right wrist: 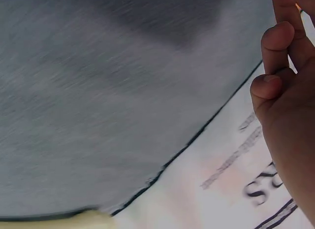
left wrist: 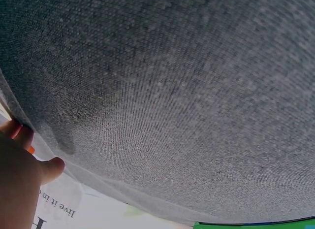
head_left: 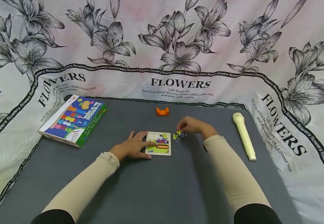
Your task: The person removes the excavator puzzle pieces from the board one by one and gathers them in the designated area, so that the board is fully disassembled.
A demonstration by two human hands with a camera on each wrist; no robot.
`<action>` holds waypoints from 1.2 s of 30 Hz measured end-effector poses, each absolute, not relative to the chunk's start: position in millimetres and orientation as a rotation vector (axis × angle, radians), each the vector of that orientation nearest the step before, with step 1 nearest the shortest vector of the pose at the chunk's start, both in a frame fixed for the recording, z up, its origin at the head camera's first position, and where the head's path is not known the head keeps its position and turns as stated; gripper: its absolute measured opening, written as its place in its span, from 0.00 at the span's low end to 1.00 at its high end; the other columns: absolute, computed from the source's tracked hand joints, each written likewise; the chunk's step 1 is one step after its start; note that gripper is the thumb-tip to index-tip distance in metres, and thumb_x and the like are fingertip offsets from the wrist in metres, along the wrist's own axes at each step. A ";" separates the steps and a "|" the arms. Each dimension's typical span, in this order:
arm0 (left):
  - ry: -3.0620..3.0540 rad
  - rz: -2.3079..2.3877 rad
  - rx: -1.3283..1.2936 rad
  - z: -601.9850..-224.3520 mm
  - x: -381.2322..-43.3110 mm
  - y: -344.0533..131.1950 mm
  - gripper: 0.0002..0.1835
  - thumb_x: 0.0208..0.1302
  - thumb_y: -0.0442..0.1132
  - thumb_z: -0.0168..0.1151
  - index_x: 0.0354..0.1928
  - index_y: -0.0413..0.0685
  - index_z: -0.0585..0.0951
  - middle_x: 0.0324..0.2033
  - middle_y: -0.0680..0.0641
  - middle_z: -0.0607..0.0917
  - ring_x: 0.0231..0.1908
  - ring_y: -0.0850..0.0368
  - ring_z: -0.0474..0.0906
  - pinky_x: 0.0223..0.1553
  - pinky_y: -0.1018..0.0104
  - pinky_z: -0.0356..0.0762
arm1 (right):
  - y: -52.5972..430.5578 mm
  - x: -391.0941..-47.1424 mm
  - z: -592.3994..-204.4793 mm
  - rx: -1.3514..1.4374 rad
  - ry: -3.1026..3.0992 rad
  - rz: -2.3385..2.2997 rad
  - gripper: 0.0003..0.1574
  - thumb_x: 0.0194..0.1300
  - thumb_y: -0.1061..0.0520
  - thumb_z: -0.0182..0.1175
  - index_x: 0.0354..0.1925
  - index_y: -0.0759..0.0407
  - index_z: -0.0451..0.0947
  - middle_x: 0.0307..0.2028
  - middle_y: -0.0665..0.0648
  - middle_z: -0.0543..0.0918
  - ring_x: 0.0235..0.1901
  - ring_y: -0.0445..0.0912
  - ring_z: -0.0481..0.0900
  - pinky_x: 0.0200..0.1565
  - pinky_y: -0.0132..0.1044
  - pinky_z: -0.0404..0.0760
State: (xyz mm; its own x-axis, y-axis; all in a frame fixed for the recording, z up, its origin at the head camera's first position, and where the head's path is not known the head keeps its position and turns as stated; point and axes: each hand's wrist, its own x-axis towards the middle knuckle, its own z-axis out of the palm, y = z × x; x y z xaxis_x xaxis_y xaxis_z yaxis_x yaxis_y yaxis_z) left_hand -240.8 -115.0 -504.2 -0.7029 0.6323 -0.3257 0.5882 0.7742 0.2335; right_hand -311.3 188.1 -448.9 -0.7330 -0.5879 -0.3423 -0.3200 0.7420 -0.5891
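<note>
**A spread hand on the board, curled fingers at the loose pieces**

The square, white-framed picture puzzle board [head_left: 159, 154] lies flat on the dark grey tabletop [head_left: 167, 186], between the two hands. The left hand [head_left: 135, 145] is spread flat at the board's left edge, gripping nothing, its index finger reaching over the colourful picture. The right hand [head_left: 193, 125] is curled, fingertips down at the small cluster of yellow-green and purple puzzle pieces [head_left: 178, 134] just right of the board. A green bit shows at a fingertip in the right wrist view, but whether it is pinched I cannot tell.

Pale patches toward the picture's top look unfilled, so the step seems to be picking a piece to fit there. A single piece is best lifted by its edges, turned to match the printed colours, then pressed straight down. A light press from the left hand should stop the frame sliding; its index finger should clear the gap being filled.
</note>
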 end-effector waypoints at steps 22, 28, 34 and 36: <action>2.572 0.180 0.915 -501.5 -238.9 -117.3 0.36 0.61 0.71 0.54 0.71 0.78 0.62 0.76 0.40 0.47 0.75 0.41 0.42 0.67 0.31 0.32 | 208.5 -303.3 -475.5 -0.559 2.477 -0.672 0.09 0.62 0.66 0.62 0.42 0.65 0.82 0.38 0.58 0.85 0.37 0.45 0.80 0.43 0.39 0.77; 2.574 0.196 0.925 -501.2 -239.6 -117.1 0.35 0.61 0.70 0.54 0.70 0.79 0.62 0.76 0.41 0.47 0.75 0.42 0.41 0.68 0.31 0.32 | 201.2 -300.0 -475.5 -0.584 2.534 -0.663 0.11 0.64 0.64 0.62 0.45 0.63 0.82 0.42 0.58 0.85 0.42 0.48 0.81 0.48 0.45 0.78; 2.576 0.195 0.924 -503.7 -240.2 -116.7 0.35 0.61 0.71 0.53 0.71 0.80 0.62 0.76 0.42 0.46 0.75 0.44 0.40 0.68 0.32 0.32 | 170.1 -290.3 -476.7 -0.775 2.698 -0.553 0.13 0.65 0.57 0.64 0.48 0.57 0.83 0.46 0.55 0.86 0.46 0.50 0.80 0.52 0.49 0.75; 2.584 0.185 0.917 -504.9 -239.7 -117.4 0.35 0.61 0.71 0.53 0.71 0.80 0.61 0.76 0.42 0.47 0.75 0.44 0.40 0.68 0.32 0.33 | 158.3 -288.3 -479.6 -0.879 2.726 -0.508 0.13 0.64 0.56 0.65 0.48 0.56 0.84 0.46 0.54 0.85 0.44 0.50 0.79 0.50 0.49 0.74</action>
